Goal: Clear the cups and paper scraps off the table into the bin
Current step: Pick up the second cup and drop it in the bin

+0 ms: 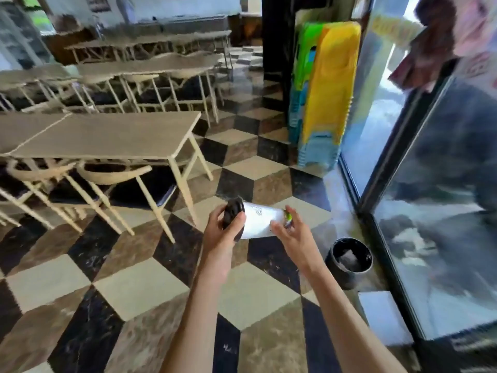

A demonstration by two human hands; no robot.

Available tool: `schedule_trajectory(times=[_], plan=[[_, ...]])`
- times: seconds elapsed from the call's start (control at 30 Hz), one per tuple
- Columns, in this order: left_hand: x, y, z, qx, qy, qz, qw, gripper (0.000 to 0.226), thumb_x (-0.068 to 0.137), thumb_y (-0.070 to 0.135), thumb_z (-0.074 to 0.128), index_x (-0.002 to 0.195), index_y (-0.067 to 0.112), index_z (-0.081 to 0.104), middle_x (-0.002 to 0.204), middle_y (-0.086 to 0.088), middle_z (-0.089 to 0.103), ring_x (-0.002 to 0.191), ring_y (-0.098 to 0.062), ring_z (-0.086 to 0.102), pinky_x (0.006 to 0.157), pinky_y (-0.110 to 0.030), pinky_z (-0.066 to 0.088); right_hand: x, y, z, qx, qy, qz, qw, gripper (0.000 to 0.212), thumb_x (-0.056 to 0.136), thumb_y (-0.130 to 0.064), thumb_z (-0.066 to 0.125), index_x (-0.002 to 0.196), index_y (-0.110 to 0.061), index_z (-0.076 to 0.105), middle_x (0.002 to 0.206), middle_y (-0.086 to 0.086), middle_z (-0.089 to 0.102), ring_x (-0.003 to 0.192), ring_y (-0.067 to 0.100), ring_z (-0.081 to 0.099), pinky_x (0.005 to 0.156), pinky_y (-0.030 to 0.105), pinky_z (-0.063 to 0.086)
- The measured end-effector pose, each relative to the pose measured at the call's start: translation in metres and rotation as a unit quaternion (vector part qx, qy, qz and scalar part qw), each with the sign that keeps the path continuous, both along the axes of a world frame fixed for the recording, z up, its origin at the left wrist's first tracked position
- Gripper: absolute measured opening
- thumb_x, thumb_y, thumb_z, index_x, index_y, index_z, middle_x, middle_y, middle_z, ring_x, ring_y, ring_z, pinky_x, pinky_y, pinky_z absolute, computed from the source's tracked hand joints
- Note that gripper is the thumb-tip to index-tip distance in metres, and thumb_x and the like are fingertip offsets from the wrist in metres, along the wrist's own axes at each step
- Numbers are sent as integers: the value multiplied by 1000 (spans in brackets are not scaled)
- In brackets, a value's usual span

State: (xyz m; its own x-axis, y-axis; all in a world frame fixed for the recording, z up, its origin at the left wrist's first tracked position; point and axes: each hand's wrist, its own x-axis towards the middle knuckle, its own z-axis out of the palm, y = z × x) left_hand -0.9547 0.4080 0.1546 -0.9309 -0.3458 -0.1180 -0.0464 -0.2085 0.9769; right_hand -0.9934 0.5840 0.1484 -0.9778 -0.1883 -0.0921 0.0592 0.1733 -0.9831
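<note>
A white paper cup [258,220] with a black lid [233,214] lies sideways in the air between my hands, above the chequered floor. My left hand [221,232] grips its lid end. My right hand [291,232] touches the cup's bottom end with its fingers spread, where something small and green shows against the base. The black round bin [348,261] stands on the floor to the lower right of my hands, close to the glass door, with something dark inside it.
A beige table [107,135] with chairs [113,176] tucked under it stands at left, more tables behind it. A stack of yellow and green plastic stools [325,90] leans by a black pillar. Glass doors [441,184] run along the right.
</note>
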Motion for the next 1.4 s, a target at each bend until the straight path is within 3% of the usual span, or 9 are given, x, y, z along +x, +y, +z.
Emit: schedule_trajectory(times=[0.13,0.33,0.67,0.8,0.97,1.03,1.17,1.27,1.4], plan=[[-88,107,-6,-9,-22,-79,997,44,71,51,82,111,50,64,112,19,73,108,-7,68,90,-30,58,-59,110,-9,44,-7,-99,994,65,96,-39,61,152,-21,34,138,10,58,120,23,62,98,31,51],[-151,160,-26,42,-37,-124,991,46,65,43,85,109,41,68,112,9,76,114,-16,69,102,-42,54,-99,161,-23,67,-28,-143,987,70,94,-39,64,153,-17,34,146,12,55,129,30,58,111,50,45],[-316,258,-101,73,-129,-222,964,64,68,34,86,125,24,60,126,-9,70,121,-28,64,111,-55,44,-233,251,-88,85,-145,-245,955,68,91,-39,65,151,-23,35,127,9,64,109,25,67,98,50,54],[-359,285,-142,45,-152,-262,952,82,56,56,91,128,33,58,135,-4,65,127,-22,60,112,-51,44,-272,278,-126,75,-179,-272,942,67,93,-32,67,151,-20,36,133,6,59,106,20,66,96,44,56],[-400,314,-239,18,-209,-256,944,86,43,62,92,120,39,63,131,5,68,125,-15,62,112,-51,43,-307,306,-220,64,-239,-283,927,66,91,-34,68,149,-23,39,122,3,66,104,20,66,96,37,53],[-417,325,-291,3,-232,-259,938,88,42,64,91,122,38,63,129,7,69,124,-13,62,111,-47,46,-323,318,-275,57,-264,-281,921,68,91,-35,67,151,-23,37,124,10,67,109,27,66,100,43,51],[-434,339,-401,-25,-279,-252,926,82,49,57,86,123,33,62,127,4,69,122,-14,63,105,-37,48,-340,334,-387,65,-306,-273,910,67,92,-36,65,151,-23,35,127,18,65,113,35,64,98,50,52],[-436,351,-481,-26,-324,-244,914,63,53,53,80,113,45,61,122,10,68,112,-10,66,87,-31,53,-344,341,-462,83,-322,-276,902,68,93,-38,64,152,-21,35,117,3,57,107,24,61,97,45,50],[-433,362,-572,-47,-364,-239,899,57,68,41,75,122,37,59,121,9,69,112,-9,66,82,-26,52,-343,349,-553,85,-363,-271,887,71,92,-40,64,153,-21,33,133,8,57,124,32,58,105,49,49]])
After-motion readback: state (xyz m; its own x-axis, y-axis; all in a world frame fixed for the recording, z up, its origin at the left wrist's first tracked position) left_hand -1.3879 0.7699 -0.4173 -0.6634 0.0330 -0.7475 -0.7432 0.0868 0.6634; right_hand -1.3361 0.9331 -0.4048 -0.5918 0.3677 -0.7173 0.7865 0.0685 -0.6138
